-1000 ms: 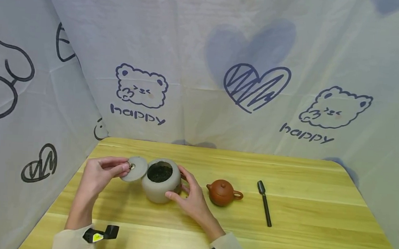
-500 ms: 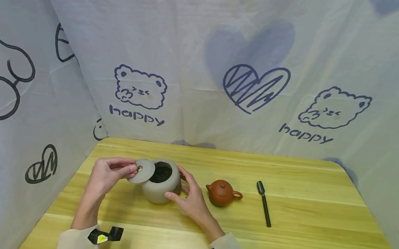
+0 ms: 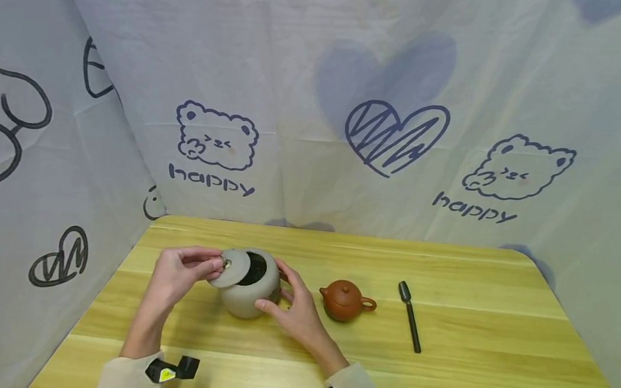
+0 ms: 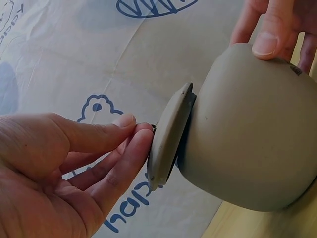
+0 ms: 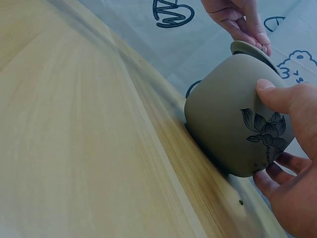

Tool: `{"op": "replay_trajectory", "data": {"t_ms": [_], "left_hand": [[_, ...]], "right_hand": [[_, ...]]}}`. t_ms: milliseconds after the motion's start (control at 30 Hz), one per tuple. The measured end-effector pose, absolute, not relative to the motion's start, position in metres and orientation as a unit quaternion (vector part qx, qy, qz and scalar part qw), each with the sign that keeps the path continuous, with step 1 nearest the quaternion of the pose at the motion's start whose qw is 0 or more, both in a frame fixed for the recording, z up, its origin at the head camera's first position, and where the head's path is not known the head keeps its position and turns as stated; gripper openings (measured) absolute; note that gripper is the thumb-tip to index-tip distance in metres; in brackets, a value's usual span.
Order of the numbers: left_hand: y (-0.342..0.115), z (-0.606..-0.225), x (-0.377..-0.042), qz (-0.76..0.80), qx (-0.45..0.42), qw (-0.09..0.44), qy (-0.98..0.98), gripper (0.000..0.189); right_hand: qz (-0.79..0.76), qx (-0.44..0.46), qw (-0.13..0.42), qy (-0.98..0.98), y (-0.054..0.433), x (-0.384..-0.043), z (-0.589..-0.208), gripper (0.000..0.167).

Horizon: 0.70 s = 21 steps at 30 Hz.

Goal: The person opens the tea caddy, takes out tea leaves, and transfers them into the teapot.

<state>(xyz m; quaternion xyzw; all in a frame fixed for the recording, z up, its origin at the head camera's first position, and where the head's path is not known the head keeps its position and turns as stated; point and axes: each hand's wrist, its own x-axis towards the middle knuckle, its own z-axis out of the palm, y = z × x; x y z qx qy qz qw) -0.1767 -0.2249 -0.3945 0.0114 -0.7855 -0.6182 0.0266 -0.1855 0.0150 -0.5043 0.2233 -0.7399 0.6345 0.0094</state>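
Note:
My left hand point(image 3: 180, 275) pinches the small knob of a round grey lid point(image 3: 235, 266) between thumb and fingertips. That lid is tilted over the left part of the mouth of a grey jar point(image 3: 247, 300), and dark tea leaves point(image 3: 256, 269) show through the uncovered right part. Around the jar's right side my right hand point(image 3: 300, 312) holds it with thumb in front and fingers behind. The jar stands upright on the table; in the right wrist view a dark lotus drawing point(image 5: 267, 130) marks its wall.
Right of the jar sits a reddish-brown teapot point(image 3: 343, 301), its handle to the right. A dark tea scoop point(image 3: 411, 319) lies farther right on the wooden table point(image 3: 493, 347). A printed cloth point(image 3: 301, 175) hangs behind and at the left.
My left hand has carried the lid rightward from beside the jar to over part of its mouth. The right hand and jar have stayed in place.

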Motion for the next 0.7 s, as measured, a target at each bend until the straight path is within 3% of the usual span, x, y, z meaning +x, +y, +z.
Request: {"op": "replay_trajectory", "data": {"t_ms": [367,700], "left_hand": [[-0.211,-0.395,-0.186,-0.567,-0.016,0.062,-0.821,0.021],[-0.201,-0.393,-0.191,-0.563,-0.033,0.065,-0.824,0.018]], "right_hand": [[0.648,0.211,0.004,-0.732,0.013,-0.187,-0.502,0.081],[0.655,0.214,-0.012,-0.724,0.014,-0.173,-0.464,0.078]]}}
